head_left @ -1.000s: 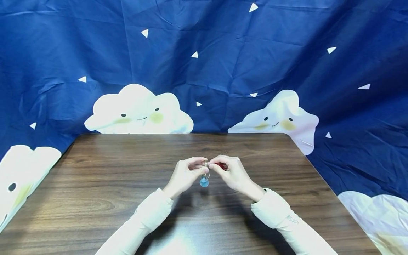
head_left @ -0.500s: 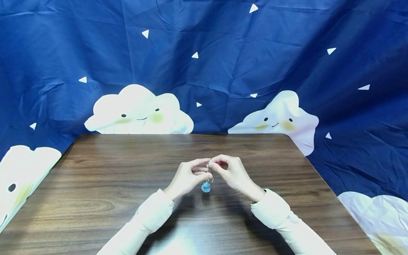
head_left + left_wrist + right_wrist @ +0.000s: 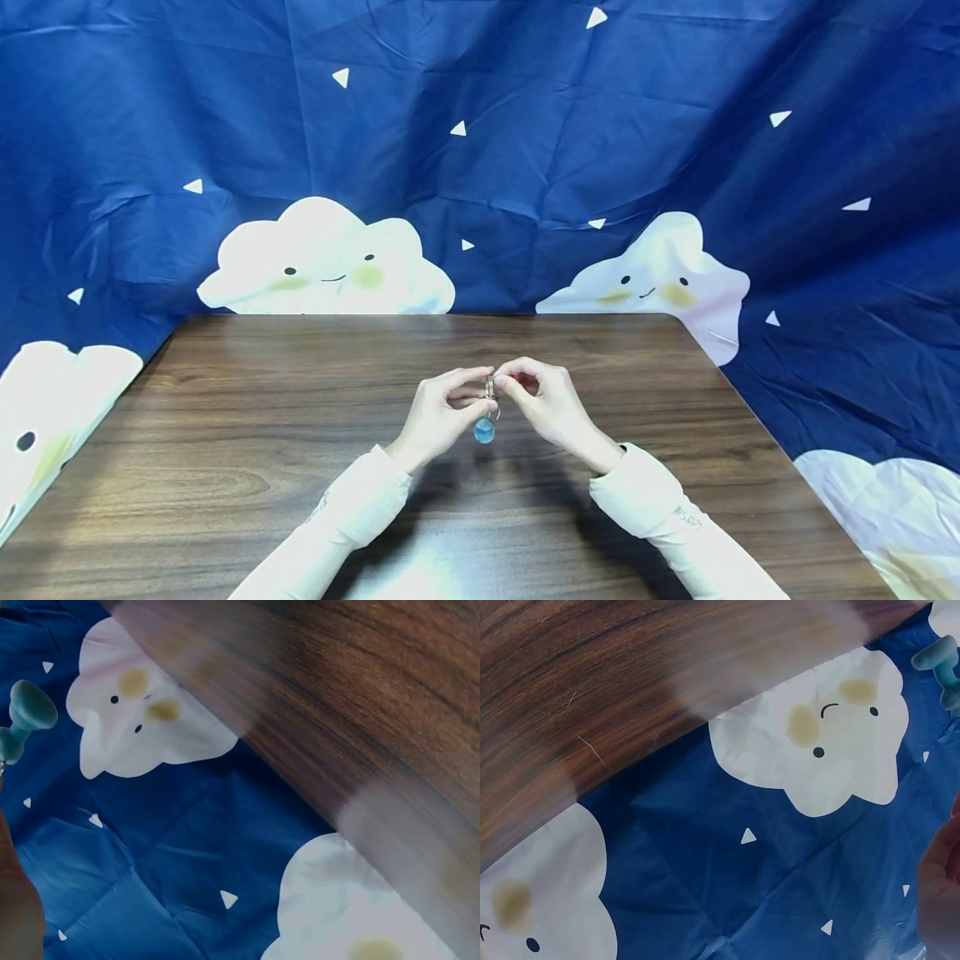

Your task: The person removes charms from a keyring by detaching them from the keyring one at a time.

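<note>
In the head view my left hand point(image 3: 438, 412) pinches a metal key ring point(image 3: 490, 389) between its thumb and fingers, above the middle of the table. A blue charm point(image 3: 484, 430) dangles below the ring. It shows as a teal, knobbed piece point(image 3: 31, 709) at the left edge of the left wrist view. Close against the ring's right side, my right hand point(image 3: 551, 407) pinches something small and red point(image 3: 517, 380). Its fingers hide most of that red piece, so its kind cannot be made out. Whether the red piece is joined to the ring is not visible.
Both forearms, in white sleeves, reach over a dark wood-grain table point(image 3: 247, 467). Behind it hangs a blue cloth point(image 3: 510, 100) printed with white clouds and small triangles. The cloth also drops along the table's sides.
The ring and blue charm have shifted slightly right, closer to the right hand, dipping and then rising again. The left fingers have straightened somewhat; the right hand has stayed nearly in place.
</note>
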The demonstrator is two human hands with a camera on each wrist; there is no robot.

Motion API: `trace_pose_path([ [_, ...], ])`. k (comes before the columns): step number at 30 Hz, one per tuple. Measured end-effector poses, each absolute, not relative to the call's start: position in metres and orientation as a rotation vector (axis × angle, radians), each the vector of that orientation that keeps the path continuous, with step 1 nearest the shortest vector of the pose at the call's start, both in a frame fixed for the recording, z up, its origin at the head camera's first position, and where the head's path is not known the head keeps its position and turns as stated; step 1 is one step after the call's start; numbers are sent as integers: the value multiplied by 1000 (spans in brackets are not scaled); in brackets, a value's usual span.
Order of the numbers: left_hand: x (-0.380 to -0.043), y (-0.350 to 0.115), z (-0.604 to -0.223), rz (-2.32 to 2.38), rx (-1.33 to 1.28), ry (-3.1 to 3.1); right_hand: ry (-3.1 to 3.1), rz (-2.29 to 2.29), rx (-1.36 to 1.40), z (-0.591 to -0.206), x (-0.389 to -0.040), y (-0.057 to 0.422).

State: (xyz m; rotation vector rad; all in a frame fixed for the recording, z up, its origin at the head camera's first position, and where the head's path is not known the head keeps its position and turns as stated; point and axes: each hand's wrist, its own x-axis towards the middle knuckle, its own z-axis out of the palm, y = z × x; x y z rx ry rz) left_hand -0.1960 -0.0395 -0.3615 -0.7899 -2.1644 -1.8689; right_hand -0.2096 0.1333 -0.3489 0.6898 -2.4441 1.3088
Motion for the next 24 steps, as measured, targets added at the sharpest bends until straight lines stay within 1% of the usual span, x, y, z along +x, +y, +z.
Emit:
trace_pose_path([
  [17,-196,-35,-358,-1877,-762,-2141,-2373,1352,676,-353,-208,133],
  [24,-196,-36,-354,-1893,-669,-2223,-2340,1352,734,-354,-207,133],
])
